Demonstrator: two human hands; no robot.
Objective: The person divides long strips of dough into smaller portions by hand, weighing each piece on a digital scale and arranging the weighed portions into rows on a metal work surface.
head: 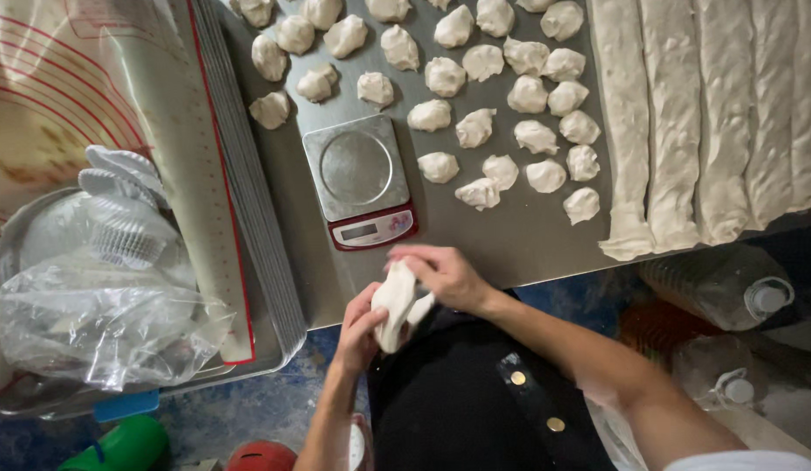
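Bag: a clear plastic bag (100, 327) on the left holds white fluted paper cups (126, 240).
Bottles: two clear capped bottles (728, 288) lie on the floor at right.
Dough piece: the dough piece (395, 305) is pale, soft and elongated, held just off the steel surface (510, 235) edge, below the scale (360, 179).
Left hand: the left hand (357, 336) is curled round its lower side.
Right hand: the right hand (445, 275) is pinching its top.
Surface: small dough lumps (475, 126) and long dough strips (676, 122).

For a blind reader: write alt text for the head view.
Seen from above, a person's left hand and right hand hold a piece of white dough at a steel table's edge. Beyond sit an empty kitchen scale, many small dough portions and long dough strips.
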